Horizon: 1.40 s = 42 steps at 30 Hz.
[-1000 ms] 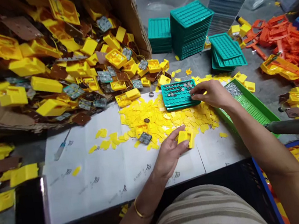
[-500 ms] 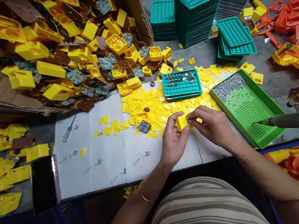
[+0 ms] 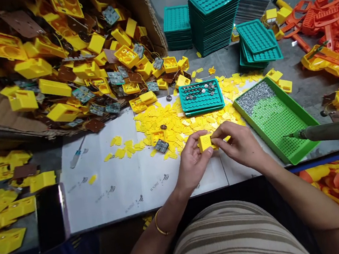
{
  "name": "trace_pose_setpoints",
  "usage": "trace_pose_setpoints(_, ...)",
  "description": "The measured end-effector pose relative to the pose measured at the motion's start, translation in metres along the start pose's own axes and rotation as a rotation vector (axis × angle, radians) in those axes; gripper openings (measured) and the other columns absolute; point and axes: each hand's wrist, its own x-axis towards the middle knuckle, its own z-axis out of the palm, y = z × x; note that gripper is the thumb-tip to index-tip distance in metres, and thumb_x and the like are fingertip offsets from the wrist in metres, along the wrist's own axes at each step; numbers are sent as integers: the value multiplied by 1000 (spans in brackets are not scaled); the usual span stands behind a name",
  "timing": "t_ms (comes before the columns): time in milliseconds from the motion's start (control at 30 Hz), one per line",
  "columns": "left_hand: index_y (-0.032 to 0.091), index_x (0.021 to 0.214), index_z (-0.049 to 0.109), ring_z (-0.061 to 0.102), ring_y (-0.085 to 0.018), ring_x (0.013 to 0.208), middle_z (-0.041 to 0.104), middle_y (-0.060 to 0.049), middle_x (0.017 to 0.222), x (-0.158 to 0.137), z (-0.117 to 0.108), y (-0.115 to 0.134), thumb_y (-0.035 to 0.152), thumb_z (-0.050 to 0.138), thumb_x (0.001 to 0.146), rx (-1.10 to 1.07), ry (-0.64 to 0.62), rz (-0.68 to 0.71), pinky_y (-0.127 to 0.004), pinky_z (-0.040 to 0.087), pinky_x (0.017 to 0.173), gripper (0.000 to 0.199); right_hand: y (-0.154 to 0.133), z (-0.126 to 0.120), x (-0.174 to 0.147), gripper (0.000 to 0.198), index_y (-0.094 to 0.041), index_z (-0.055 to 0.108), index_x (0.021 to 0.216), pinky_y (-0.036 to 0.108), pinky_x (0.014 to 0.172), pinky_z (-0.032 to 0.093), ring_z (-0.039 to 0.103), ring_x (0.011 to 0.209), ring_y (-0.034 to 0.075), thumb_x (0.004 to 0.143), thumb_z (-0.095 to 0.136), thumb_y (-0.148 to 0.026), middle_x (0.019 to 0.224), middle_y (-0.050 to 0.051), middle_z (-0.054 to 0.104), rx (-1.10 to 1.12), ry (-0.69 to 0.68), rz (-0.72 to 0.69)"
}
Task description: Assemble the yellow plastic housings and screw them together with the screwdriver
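My left hand (image 3: pixel 191 164) is closed round a small yellow plastic box (image 3: pixel 205 143), whose upper face shows a cluster of tiny holes. At the right side of that box my right hand (image 3: pixel 237 145) pinches thumb and fingers together; whatever they hold is hidden. Beneath and beyond both hands spreads a heap of small flat yellow plastic pieces (image 3: pixel 168 118). To the left of my left hand lie a grey circuit board piece (image 3: pixel 161 146) and an open yellow casing (image 3: pixel 157 137). A teal tray (image 3: pixel 202 102) carrying small round dark and silvery parts sits beyond the hands.
A green perforated tray (image 3: pixel 294 115) of tiny metal screws stands right, with a long tool (image 3: pixel 331 131) jutting over it. Teal tray stacks (image 3: pixel 216 19) rise behind. A cardboard box (image 3: pixel 154 19) spills yellow casings at left. A screwdriver (image 3: pixel 77 154) and phone (image 3: pixel 50 217) lie left.
The yellow box has turned in my left hand, so its holed face now shows. My right fingers stay at its right side. The whole view has shifted slightly.
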Motion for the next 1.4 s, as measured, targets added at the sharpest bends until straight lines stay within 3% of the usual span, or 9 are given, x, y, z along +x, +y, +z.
trace_pose_setpoints(133, 22, 108, 59, 63, -13, 94, 64, -2, 108, -1, -4, 2, 22, 71, 76, -34, -16, -33, -24, 50, 84, 34, 3, 3, 8, 8, -19, 54, 84, 23, 58, 43, 55, 61, 10, 80, 60, -17, 69, -4, 57, 238, -51, 109)
trace_pose_setpoints(233, 22, 115, 57, 62, -16, 101, 64, -4, 115, 3, -6, 2, 23, 74, 72, -171, 30, -121, -27, 49, 88, 46, 15, -3, 27, 14, -19, 59, 92, 25, 58, 46, 57, 61, 11, 80, 63, -24, 70, -3, 60, 349, -96, 100)
trace_pose_setpoints(400, 21, 114, 55, 66, -20, 102, 66, -5, 111, 11, -8, 6, 20, 77, 66, -334, 86, -272, -30, 49, 90, 53, 45, -22, 80, 17, -19, 71, 92, 33, 74, 47, 62, 77, 17, 87, 55, -22, 86, 5, 68, -119, 337, -29)
trace_pose_setpoints(600, 20, 111, 52, 67, -18, 101, 70, -5, 100, 14, -13, 8, 16, 75, 68, -380, 82, -317, -29, 48, 92, 49, 58, -15, 106, 24, -22, 73, 93, 32, 60, 42, 59, 73, 20, 90, 49, -23, 92, 8, 66, -552, 140, -40)
trace_pose_setpoints(833, 20, 115, 55, 66, -17, 100, 68, -4, 101, 17, -12, 8, 12, 73, 68, -395, 114, -272, -32, 47, 95, 50, 58, -24, 113, 16, -18, 71, 84, 33, 59, 40, 57, 68, 19, 81, 55, -17, 84, 9, 67, -569, 105, 13)
trace_pose_setpoints(967, 19, 112, 59, 65, -17, 98, 68, -4, 101, 18, -11, 8, 14, 71, 70, -407, 127, -274, -32, 46, 94, 44, 40, -27, 95, 5, -18, 69, 78, 30, 59, 43, 58, 63, 15, 77, 65, -21, 73, 4, 68, -205, 31, 41)
trace_pose_setpoints(1067, 19, 109, 59, 66, -16, 93, 68, -3, 97, 19, -11, 5, 17, 71, 71, -427, 128, -255, -33, 47, 93, 40, 21, -14, 61, 10, -18, 68, 83, 25, 55, 45, 61, 65, 13, 82, 64, -27, 77, 2, 70, 99, -12, -26)
trace_pose_setpoints(1200, 19, 108, 56, 65, -12, 84, 67, 0, 89, 18, -7, 2, 18, 70, 72, -433, 117, -219, -31, 47, 90, 39, 9, 7, 28, 6, -19, 66, 83, 23, 57, 45, 60, 69, 12, 85, 62, -21, 77, 2, 67, 33, 24, -158)
trace_pose_setpoints(1400, 19, 109, 54, 65, -13, 85, 67, 0, 87, 14, 0, 0, 21, 71, 71, -369, 159, -179, -31, 47, 88, 41, 9, 14, 21, 7, -19, 64, 82, 24, 59, 42, 60, 69, 14, 87, 59, -20, 78, 2, 66, -157, 25, -173)
